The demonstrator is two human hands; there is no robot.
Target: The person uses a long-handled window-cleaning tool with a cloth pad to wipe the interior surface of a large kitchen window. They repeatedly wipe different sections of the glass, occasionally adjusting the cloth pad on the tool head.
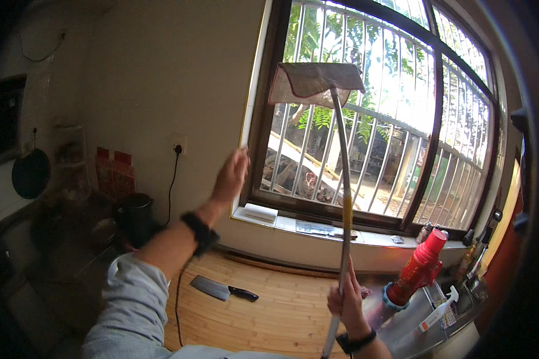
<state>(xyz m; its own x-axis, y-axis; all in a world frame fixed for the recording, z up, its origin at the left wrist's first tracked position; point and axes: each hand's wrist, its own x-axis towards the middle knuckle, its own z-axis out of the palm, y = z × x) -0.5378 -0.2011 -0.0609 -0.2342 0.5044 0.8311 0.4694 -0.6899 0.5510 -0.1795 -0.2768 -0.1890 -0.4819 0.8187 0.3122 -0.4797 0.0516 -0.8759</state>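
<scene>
My right hand point(348, 296) is closed around the metal pole point(345, 170) of a long-handled cleaning tool, which stands nearly upright before the window. At its top a cloth point(319, 80) with a dark red edge hangs draped over the head, in front of the glass. My left hand point(233, 172) is raised by the left side of the dark window frame point(263, 134). Its fingers are bunched and partly hidden, and I cannot tell whether they touch the frame. Below, a cleaver point(220, 288) with a black handle lies on the wooden countertop point(260, 323).
A red thermos flask point(413, 269) stands at the right by a steel sink surface point(395, 330) with a white spray bottle point(440, 309). Small items line the tiled windowsill point(287, 224). A black cord point(173, 188) hangs from a wall socket. Metal bars point(386, 166) stand outside the glass.
</scene>
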